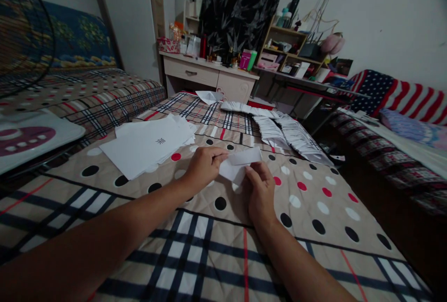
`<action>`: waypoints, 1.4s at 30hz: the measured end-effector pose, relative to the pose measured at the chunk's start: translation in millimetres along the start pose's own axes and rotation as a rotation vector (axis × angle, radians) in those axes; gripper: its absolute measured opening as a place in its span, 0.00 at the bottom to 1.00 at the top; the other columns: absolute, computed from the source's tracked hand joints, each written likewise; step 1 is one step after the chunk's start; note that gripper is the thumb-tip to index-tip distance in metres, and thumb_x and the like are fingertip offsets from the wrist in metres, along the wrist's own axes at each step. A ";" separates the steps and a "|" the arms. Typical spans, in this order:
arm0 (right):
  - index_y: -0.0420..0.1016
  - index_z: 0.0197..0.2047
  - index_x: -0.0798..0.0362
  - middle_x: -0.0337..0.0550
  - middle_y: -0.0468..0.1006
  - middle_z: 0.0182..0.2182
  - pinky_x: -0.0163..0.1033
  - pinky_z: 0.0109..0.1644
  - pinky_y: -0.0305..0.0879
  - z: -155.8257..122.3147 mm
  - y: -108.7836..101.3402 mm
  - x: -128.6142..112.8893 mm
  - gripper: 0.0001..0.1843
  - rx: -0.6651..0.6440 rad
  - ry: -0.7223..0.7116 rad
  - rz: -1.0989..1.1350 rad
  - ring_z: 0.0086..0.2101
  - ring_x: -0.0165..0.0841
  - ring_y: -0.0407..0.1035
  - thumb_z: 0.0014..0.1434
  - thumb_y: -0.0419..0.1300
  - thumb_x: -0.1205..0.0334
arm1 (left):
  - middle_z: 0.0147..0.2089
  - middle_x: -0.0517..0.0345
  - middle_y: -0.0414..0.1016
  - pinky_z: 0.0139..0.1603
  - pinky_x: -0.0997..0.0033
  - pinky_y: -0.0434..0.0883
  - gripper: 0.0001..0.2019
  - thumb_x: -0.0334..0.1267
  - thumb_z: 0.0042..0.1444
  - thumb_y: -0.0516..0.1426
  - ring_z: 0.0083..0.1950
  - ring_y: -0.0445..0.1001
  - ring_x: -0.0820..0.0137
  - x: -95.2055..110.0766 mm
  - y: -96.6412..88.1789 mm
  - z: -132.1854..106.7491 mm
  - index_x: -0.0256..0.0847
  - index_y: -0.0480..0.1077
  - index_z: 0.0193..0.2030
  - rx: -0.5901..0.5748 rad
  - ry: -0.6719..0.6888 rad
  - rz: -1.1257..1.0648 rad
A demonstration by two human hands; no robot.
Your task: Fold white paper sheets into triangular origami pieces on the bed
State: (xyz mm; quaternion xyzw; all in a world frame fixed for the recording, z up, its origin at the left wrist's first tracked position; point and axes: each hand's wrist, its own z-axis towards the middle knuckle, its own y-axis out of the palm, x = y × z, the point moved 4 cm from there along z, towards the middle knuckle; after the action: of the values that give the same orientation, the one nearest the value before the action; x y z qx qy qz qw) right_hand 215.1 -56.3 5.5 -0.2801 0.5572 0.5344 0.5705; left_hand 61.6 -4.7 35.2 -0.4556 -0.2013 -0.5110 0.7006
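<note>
A small folded white paper (239,164) lies on the dotted quilt (307,209) in front of me. My left hand (204,164) is closed, pinching the paper's left edge. My right hand (260,192) presses its fingers on the paper's lower right part. A loose stack of white sheets (146,146) lies just left of my left hand. Beyond the paper, rows of folded white paper pieces (279,129) stretch across the bed's far right side.
A single folded white piece (208,96) sits at the bed's far edge. A cluttered dresser (209,73) and desk shelves (289,50) stand behind the bed. A fan grille (21,27) is at the far left; a second bed with a flag-pattern cover (394,97) is at right.
</note>
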 end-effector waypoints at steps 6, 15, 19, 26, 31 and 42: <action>0.76 0.47 0.51 0.40 0.78 0.36 0.37 0.39 0.65 3.7 -1.5 -7.6 0.20 0.062 -0.037 0.024 0.35 0.33 0.70 0.48 0.68 0.62 | 0.33 0.57 0.81 0.35 0.73 0.68 0.10 0.32 0.57 0.54 0.34 0.76 0.69 2.8 8.1 -4.3 0.39 0.79 0.36 -0.167 -0.036 0.004; 0.77 0.33 0.53 0.39 0.77 0.29 0.35 0.36 0.63 4.9 -10.2 -21.7 0.06 0.114 -0.175 -0.209 0.32 0.33 0.68 0.50 0.64 0.61 | 0.31 0.57 0.80 0.31 0.73 0.64 0.11 0.34 0.57 0.54 0.31 0.73 0.70 -1.6 12.0 -4.9 0.39 0.78 0.34 -0.255 -0.017 -0.056; 0.76 0.31 0.53 0.39 0.75 0.27 0.35 0.34 0.62 5.0 -12.9 -19.0 0.06 0.121 -0.142 -0.172 0.30 0.32 0.66 0.52 0.62 0.59 | 0.32 0.57 0.80 0.31 0.73 0.64 0.11 0.34 0.58 0.53 0.31 0.74 0.70 -0.4 12.7 -6.5 0.40 0.78 0.34 -0.248 0.028 -0.004; 0.76 0.29 0.53 0.35 0.71 0.24 0.34 0.31 0.58 1.9 -13.1 -14.2 0.06 0.134 -0.058 -0.035 0.27 0.29 0.63 0.51 0.64 0.60 | 0.35 0.56 0.81 0.39 0.71 0.67 0.12 0.40 0.62 0.54 0.37 0.77 0.68 5.9 9.4 -11.3 0.41 0.77 0.35 -0.184 0.153 0.153; 0.74 0.27 0.53 0.37 0.72 0.24 0.35 0.32 0.61 1.3 -12.2 -9.3 0.07 0.129 -0.029 -0.004 0.27 0.31 0.65 0.50 0.63 0.58 | 0.34 0.57 0.81 0.36 0.73 0.65 0.12 0.42 0.61 0.56 0.34 0.77 0.71 6.8 4.3 -9.7 0.41 0.77 0.34 -0.134 0.212 0.117; 0.78 0.42 0.49 0.44 0.79 0.41 0.48 0.52 0.56 3.2 -11.0 -39.2 0.11 -0.093 -0.568 -0.836 0.45 0.40 0.68 0.60 0.59 0.56 | 0.31 0.55 0.79 0.34 0.71 0.63 0.15 0.45 0.63 0.53 0.33 0.75 0.70 8.0 3.0 -10.0 0.40 0.76 0.32 -0.181 0.341 0.343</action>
State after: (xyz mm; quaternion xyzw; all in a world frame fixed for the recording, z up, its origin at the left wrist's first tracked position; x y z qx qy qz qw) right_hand 233.8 -68.1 39.8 -0.3479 0.1958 0.3397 0.8516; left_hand 65.6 -17.2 34.9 -0.4513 0.0465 -0.4700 0.7571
